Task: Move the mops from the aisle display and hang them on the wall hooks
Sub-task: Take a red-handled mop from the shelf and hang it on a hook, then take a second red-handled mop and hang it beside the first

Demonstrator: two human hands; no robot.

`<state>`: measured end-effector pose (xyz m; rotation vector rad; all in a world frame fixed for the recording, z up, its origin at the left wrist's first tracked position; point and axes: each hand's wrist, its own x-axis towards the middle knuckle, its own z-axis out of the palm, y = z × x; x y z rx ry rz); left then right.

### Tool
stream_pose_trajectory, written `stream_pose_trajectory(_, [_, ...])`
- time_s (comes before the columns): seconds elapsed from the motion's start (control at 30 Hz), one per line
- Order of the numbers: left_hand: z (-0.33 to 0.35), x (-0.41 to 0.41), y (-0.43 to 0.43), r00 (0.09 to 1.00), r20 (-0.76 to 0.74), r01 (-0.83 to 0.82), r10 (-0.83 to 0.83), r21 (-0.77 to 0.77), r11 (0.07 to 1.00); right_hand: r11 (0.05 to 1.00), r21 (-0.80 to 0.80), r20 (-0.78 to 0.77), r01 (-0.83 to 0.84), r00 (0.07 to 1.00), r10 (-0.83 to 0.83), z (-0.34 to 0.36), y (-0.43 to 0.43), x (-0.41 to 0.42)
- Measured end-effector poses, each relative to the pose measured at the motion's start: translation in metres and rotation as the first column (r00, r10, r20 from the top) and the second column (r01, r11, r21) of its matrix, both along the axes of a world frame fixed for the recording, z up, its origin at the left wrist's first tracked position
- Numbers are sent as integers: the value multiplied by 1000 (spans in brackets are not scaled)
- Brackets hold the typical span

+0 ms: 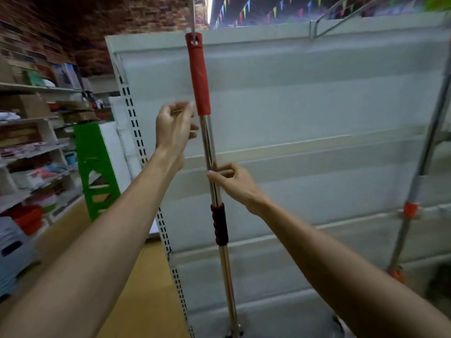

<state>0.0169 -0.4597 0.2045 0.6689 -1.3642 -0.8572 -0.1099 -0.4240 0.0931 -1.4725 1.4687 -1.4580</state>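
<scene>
I saw right hand (234, 184) pinching red-gripped chrome mop pole (201, 76); left hand (174, 128), at its 10 o'clock, loosely curled, empty.

We are looking at a shiny silver metal mop pole (209, 147) wearing a red plastic top sleeve (200, 76) and a dark red ribbed grip (219, 224). We are seeing a pale grey-white panel wall (317, 106), its white metal upright (133, 118) patterned with paired black slots. We are noting a green plastic step stool (95, 162), multicoloured triangular bunting flags (268, 12) and an orange collar (410, 210) on a second silver mop pole (424, 154).
</scene>
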Motion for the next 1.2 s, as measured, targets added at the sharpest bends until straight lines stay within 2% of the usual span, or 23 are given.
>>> stream_pose_trajectory(0.27, [-76,-25,58,959,66,270,-275,67,960,954,34,-119,298,949,-292,-66,103,-47])
stream_pose_trajectory(0.43, [-107,-98,102,862,72,488,-502,153,859,862,47,-198,505,850,-487,-90,199,-109])
stream_pose_trajectory(0.57, [-125,-179,158,735,79,653,-673,184,735,735,62,-188,675,731,-656,-100,284,-162])
stream_pose_trajectory(0.67, [-140,-246,216,606,135,755,-784,213,620,606,58,-231,793,601,-765,-104,353,-197])
stream_pose_trajectory(0.87, [-156,-373,352,385,190,879,-903,223,422,391,52,-270,919,390,-880,-112,491,-278])
stream_pose_trajectory(1.07, [-167,-482,474,246,261,934,-933,192,300,206,39,-267,978,209,-941,-107,611,-373])
stream_pose_trajectory(1.2, [-174,-546,531,217,287,935,-933,214,283,129,50,-293,990,138,-946,-109,671,-434])
